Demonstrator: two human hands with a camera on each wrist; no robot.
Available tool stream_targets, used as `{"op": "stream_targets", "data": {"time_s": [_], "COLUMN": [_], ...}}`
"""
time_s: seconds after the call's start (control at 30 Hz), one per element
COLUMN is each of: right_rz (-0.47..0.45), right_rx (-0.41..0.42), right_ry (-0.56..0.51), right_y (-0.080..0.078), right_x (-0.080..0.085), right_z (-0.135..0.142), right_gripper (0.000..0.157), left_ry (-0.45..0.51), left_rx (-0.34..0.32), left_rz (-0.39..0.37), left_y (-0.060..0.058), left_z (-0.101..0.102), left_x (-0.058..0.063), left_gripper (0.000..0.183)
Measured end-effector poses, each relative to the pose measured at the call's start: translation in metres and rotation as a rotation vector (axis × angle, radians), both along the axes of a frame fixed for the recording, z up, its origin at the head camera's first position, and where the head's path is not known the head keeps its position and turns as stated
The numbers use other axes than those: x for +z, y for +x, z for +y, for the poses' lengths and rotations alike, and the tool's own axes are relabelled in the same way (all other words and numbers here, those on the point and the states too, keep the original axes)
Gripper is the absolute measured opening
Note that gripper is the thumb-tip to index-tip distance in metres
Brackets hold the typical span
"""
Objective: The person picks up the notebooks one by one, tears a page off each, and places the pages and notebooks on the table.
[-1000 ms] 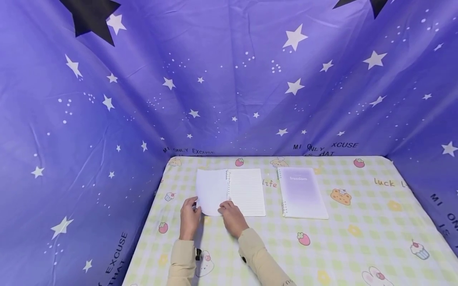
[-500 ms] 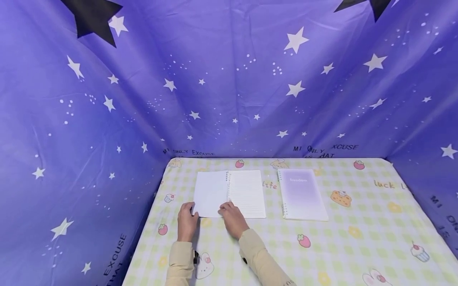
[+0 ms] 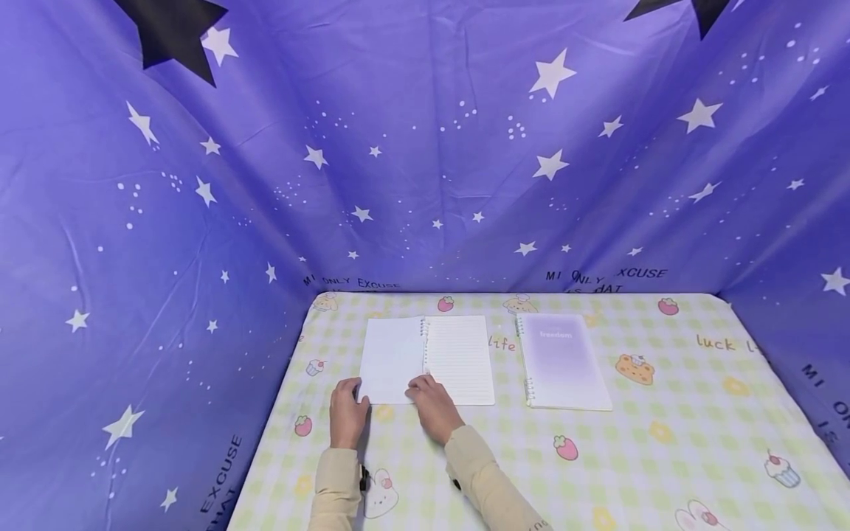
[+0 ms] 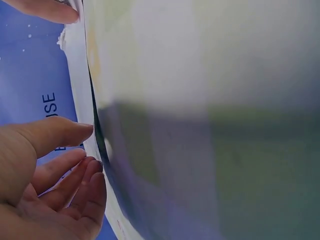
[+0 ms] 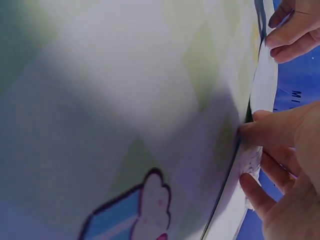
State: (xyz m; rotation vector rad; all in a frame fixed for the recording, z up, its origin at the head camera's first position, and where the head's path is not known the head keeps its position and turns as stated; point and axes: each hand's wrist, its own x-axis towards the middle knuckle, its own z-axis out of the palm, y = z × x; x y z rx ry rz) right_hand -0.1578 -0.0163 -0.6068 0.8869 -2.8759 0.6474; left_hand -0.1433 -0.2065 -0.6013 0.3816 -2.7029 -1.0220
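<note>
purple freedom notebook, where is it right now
In the head view, the purple freedom notebook lies closed on the checked tablecloth, just right of the open notebook and left of the printed orange bear.

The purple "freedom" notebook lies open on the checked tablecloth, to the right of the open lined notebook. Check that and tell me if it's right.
One correction: the "freedom" notebook is closed, as the head view shows. It does lie on the checked tablecloth, to the right of the open lined notebook.
</note>
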Motion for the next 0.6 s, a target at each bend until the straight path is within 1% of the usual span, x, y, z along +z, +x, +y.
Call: {"op": "stream_targets", "data": {"time_s": [0.13, 0.3, 0.5, 0.6], "right_rz": [0.000, -0.019, -0.006, 0.015], "right_rx": [0.018, 0.044, 0.048, 0.040], "right_ry": [-0.004, -0.042, -0.077, -0.068], "right_y": [-0.002, -0.008, -0.022, -0.031], "right_x": [0.001, 0.008, 0.016, 0.018], "right_z": [0.002, 0.008, 0.019, 0.026], "right_gripper": [0.027, 0.029, 0.030, 0.030], "left_ry": [0.006, 0.036, 0.072, 0.077], "left_rx": [0.013, 0.009, -0.013, -0.035], "left_rz": [-0.013, -0.007, 0.018, 0.047], "left_y": [-0.001, -0.004, -0.011, -0.014], "left_z": [-0.001, 0.001, 0.009, 0.015], "left_x": [0.000, 0.004, 0.008, 0.008], "left_gripper": [0.038, 0.038, 0.034, 0.032]}}
